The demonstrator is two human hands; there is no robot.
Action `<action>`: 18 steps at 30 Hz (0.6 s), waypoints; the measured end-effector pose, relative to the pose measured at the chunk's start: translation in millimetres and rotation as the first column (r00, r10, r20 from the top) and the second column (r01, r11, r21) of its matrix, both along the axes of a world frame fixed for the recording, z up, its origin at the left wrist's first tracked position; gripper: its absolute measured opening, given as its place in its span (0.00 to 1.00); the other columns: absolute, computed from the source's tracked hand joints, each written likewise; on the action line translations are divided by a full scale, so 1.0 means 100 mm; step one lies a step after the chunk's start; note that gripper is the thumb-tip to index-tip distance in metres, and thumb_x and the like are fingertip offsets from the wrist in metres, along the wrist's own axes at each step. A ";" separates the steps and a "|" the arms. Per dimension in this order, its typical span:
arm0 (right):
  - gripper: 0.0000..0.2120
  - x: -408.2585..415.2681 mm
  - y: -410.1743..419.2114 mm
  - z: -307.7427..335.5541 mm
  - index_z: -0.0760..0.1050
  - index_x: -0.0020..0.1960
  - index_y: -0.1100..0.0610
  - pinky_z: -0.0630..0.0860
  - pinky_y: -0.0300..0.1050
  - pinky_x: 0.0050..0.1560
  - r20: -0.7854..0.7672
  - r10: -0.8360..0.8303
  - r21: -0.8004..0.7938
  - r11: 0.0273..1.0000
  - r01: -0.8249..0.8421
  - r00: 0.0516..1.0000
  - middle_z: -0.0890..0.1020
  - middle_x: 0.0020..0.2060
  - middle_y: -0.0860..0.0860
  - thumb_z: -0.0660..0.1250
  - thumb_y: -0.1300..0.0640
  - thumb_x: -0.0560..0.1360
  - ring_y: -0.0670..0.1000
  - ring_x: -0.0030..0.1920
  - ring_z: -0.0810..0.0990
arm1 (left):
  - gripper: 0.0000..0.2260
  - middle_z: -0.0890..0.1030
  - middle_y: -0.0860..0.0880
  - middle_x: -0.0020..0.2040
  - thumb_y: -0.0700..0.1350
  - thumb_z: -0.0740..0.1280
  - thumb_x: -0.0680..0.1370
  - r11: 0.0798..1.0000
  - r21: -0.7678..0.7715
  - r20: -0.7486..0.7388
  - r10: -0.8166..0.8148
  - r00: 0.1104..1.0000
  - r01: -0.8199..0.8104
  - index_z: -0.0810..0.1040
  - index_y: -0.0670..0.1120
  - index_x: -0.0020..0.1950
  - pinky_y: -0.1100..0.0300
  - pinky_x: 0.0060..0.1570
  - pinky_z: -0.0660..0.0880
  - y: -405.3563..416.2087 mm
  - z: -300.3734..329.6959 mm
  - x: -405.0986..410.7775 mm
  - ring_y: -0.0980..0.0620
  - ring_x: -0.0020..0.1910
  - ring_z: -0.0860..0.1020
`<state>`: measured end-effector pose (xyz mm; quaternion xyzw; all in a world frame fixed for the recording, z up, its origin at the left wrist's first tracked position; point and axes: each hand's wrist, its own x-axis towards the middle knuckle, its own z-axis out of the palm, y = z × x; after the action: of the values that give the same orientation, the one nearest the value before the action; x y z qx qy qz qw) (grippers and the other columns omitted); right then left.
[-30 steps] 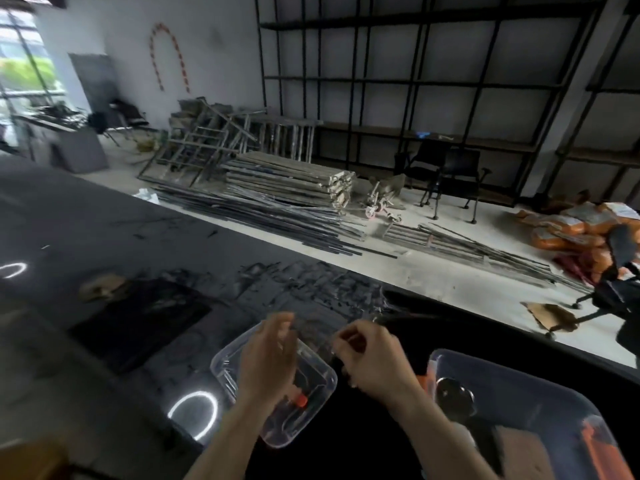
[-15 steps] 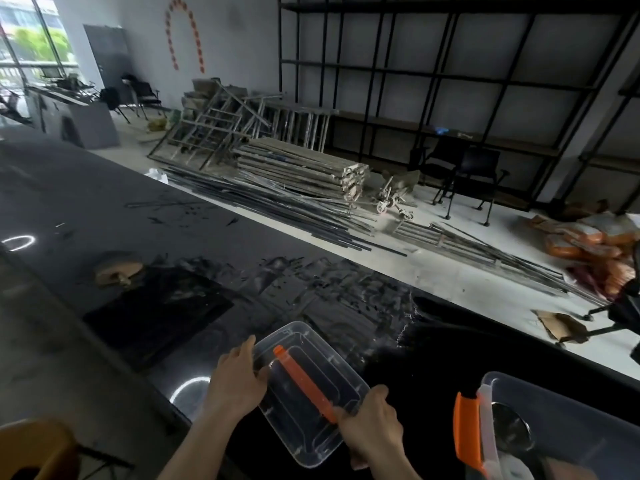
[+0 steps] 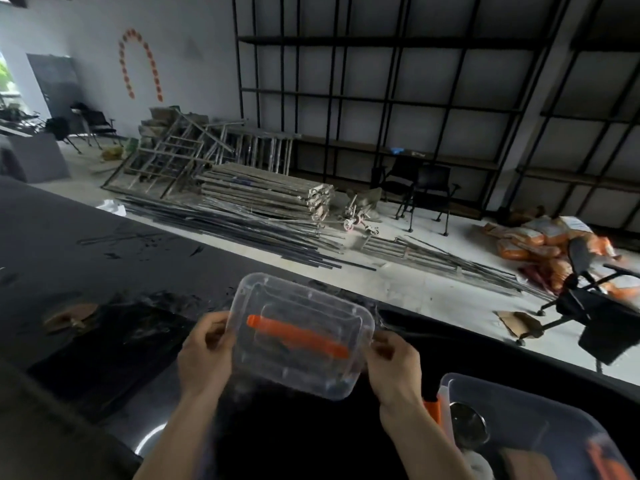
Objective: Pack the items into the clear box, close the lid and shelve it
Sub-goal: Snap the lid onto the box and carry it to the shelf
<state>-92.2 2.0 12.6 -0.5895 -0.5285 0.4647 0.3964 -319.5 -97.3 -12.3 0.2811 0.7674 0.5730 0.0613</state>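
Observation:
A clear plastic lid [image 3: 304, 372] with an orange handle [image 3: 298, 336] across its middle is lifted above the dark table, tilted toward me. My left hand [image 3: 204, 355] grips its left edge and my right hand [image 3: 394, 368] grips its right edge. The clear box [image 3: 540, 403] stands at the lower right on the table, open, with an orange latch [image 3: 433, 412] on its left wall. Inside it lie a round metal item [image 3: 467, 424] and other blurred things.
The glossy black table [image 3: 104, 258] runs from left to lower right. A small brown object [image 3: 69, 317] lies on it at the left. Beyond the table's edge are stacked metal frames [image 3: 263, 192], black chairs [image 3: 426, 188] and tall black shelving [image 3: 381, 98] against the wall.
The lid has risen off the table and shifted to the right, toward the box. My right hand moved from the lid's near corner to its right edge; the left hand stays on the left edge.

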 end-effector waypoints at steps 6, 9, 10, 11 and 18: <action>0.19 0.65 0.19 0.46 0.84 0.45 0.46 0.84 0.53 0.43 -0.100 0.033 0.344 0.939 0.003 0.994 0.86 0.40 0.52 0.68 0.71 0.75 0.54 0.41 0.86 | 0.11 0.85 0.48 0.42 0.31 0.72 0.73 0.955 0.289 0.007 -0.078 0.997 0.073 0.84 0.47 0.46 0.56 0.45 0.80 0.47 0.46 0.52 0.55 0.42 0.83; 0.18 1.10 0.20 0.68 0.83 0.51 0.51 0.84 0.49 0.48 -0.287 0.103 0.354 0.935 0.005 0.952 0.88 0.46 0.52 0.62 0.72 0.79 0.52 0.48 0.87 | 0.09 0.88 0.52 0.41 0.31 0.71 0.75 0.869 0.454 0.200 -0.314 0.928 0.196 0.86 0.44 0.47 0.67 0.41 0.79 0.62 0.68 0.87 0.58 0.42 0.84; 0.18 1.27 0.21 0.73 0.83 0.52 0.55 0.85 0.49 0.49 -0.355 0.106 0.325 0.946 0.016 0.929 0.88 0.47 0.53 0.60 0.72 0.80 0.53 0.49 0.87 | 0.11 0.88 0.52 0.44 0.30 0.69 0.75 0.845 0.485 0.268 -0.390 0.881 0.226 0.86 0.44 0.49 0.64 0.43 0.80 0.66 0.71 0.96 0.55 0.45 0.84; 0.17 1.44 0.19 0.79 0.82 0.52 0.59 0.85 0.49 0.50 -0.423 0.100 0.280 0.960 0.024 0.900 0.88 0.47 0.56 0.57 0.72 0.80 0.55 0.50 0.87 | 0.14 0.88 0.51 0.47 0.28 0.65 0.76 0.818 0.520 0.346 -0.466 0.814 0.247 0.86 0.43 0.52 0.62 0.45 0.82 0.69 0.74 1.07 0.52 0.47 0.85; 0.05 2.30 0.21 0.72 0.77 0.52 0.54 0.83 0.56 0.42 -0.273 -0.187 0.150 0.961 0.234 0.944 0.87 0.35 0.57 0.66 0.54 0.79 0.57 0.33 0.85 | 0.08 0.87 0.49 0.48 0.42 0.72 0.77 0.796 0.358 0.291 -0.592 0.752 0.488 0.85 0.47 0.55 0.67 0.45 0.79 0.76 0.72 1.94 0.60 0.44 0.84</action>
<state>138.2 22.5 84.9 -0.5394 -0.4464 0.4420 0.5607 -125.9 -21.6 59.5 0.3786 0.5422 0.6692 0.3389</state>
